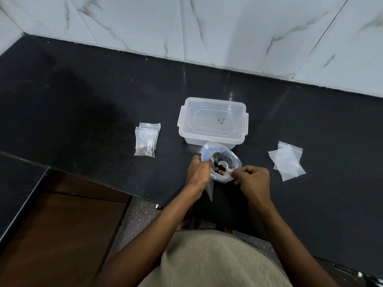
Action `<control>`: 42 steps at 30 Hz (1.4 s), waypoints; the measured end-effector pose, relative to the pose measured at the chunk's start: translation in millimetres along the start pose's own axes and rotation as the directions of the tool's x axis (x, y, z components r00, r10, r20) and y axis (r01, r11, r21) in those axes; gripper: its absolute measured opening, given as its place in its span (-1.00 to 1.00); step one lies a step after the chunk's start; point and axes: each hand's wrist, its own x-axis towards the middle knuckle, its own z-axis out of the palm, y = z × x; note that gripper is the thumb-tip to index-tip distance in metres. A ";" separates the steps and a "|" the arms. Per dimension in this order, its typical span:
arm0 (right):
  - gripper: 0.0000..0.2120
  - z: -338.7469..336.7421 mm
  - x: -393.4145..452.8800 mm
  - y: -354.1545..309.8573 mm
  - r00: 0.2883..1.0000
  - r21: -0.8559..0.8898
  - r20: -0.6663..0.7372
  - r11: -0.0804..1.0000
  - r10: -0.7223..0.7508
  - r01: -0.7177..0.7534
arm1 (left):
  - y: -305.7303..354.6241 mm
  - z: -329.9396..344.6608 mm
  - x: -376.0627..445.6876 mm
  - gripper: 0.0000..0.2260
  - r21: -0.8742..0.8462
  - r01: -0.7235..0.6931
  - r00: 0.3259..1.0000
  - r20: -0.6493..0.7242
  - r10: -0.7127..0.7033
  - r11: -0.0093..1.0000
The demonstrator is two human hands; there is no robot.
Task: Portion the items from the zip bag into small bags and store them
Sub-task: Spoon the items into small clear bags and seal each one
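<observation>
1. Nearest the camera, a person's torso in a beige garment [213,264] is seen from above, w/ both bare forearms stretched fwd over a black counter [83,96].
2. The left hand [198,172] is curled round the left rim of a clear zip bag [220,160], which is held open and upright at the counter's front edge, approx. centre of view. A small bag [209,188] also hangs down from under this hand, just beside the zip bag.
3. The right hand [252,179] is curled, w/ fingertips pinching the handle of a small white scoop [224,165]; the scoop's bowl is seen inside the zip bag's mouth, among dark and yellowish items [218,169].
4. To the right, well apart from the hands, a few empty small bags [287,162] are laid overlapping on the counter.
5. To the left, filled small bags [146,139] are stacked flat, w/ dark and yellow bits visible at the bottom.
6. Just behind the zip bag, a clear plastic container [213,121] is placed w/ its clip lid on; a small dark mark is seen on the lid.
7. Farthest back, a white marble-patterned tiled wall [228,27] is met by the counter.
</observation>
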 end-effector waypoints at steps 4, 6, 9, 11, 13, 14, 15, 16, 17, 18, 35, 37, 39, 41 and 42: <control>-0.82 -5.4 0.9 0.3 0.996 -0.016 -0.077 0.999 0.047 -0.048 | 0.6 0.1 -1.8 -0.72 -0.029 0.001 0.999 0.046 0.000 1.000; -0.85 -3.9 -2.9 -2.8 0.991 -0.120 -0.129 0.992 -0.040 0.025 | 0.6 0.8 -1.8 -0.68 -0.013 -0.006 0.998 0.057 0.006 1.000; -0.86 -0.2 -4.8 -5.5 0.988 -0.121 -0.149 0.992 -0.039 0.021 | -0.3 1.3 -1.6 -0.72 0.002 -0.016 0.999 0.030 0.016 1.000; -0.83 -0.2 -2.1 -4.3 0.987 0.007 -0.143 0.997 0.072 -0.072 | -2.1 0.7 -1.0 -0.83 0.003 -0.021 1.000 0.009 0.021 1.000; -0.79 -2.3 0.8 -3.1 0.976 0.170 -0.119 0.972 0.184 -0.163 | -6.1 0.7 1.8 -0.89 0.006 -0.033 0.999 -0.005 0.033 0.999; -0.79 -3.4 1.5 -3.3 0.967 0.230 -0.104 0.952 0.231 -0.203 | -7.8 0.8 3.0 -0.88 0.008 -0.044 0.999 -0.007 0.045 0.999; -0.80 -4.0 1.5 -4.1 0.960 0.273 -0.086 0.933 0.266 -0.234 | -8.9 0.1 3.3 -0.85 0.008 -0.061 0.998 -0.008 0.061 0.998; -0.81 -3.9 1.4 -4.9 0.954 0.310 -0.068 0.915 0.291 -0.257 | -9.6 -0.5 3.8 -0.83 0.009 -0.081 0.997 -0.008 0.081 0.997; -0.82 -3.9 1.0 -6.0 0.950 0.346 -0.049 0.898 0.308 -0.274 | -9.8 -1.2 3.9 -0.81 0.007 -0.101 0.995 -0.009 0.102 0.995; -0.82 -3.7 0.8 -7.0 0.947 0.381 -0.027 0.879 0.320 -0.286 | -9.7 -1.7 4.2 -0.81 0.000 -0.122 0.992 -0.011 0.122 0.993; -0.88 -9.3 -17.6 -30.4 0.993 0.419 0.081 0.901 0.086 -0.112 | -26.0 -23.6 4.3 -0.21 0.133 -0.669 0.733 -0.046 0.679 0.731; -0.91 -9.1 -21.8 -38.0 0.995 0.417 0.095 0.907 0.024 -0.061 | -27.7 -23.5 3.6 -0.19 0.126 -0.685 0.719 -0.039 0.694 0.718; -0.91 -7.7 -27.0 -44.4 0.993 0.396 0.113 0.918 -0.044 -0.004 | -29.9 -23.1 4.0 -0.18 0.118 -0.697 0.709 -0.034 0.704 0.707; -0.91 -4.4 -32.0 -48.8 0.987 0.345 0.123 0.937 -0.107 0.059 | -31.4 -22.9 3.9 -0.18 0.109 -0.703 0.705 -0.030 0.709 0.703; -0.91 -2.1 -33.6 -49.3 0.983 0.314 0.122 0.945 -0.140 0.096 | -32.1 -22.7 4.1 -0.19 0.104 -0.705 0.703 -0.031 0.711 0.702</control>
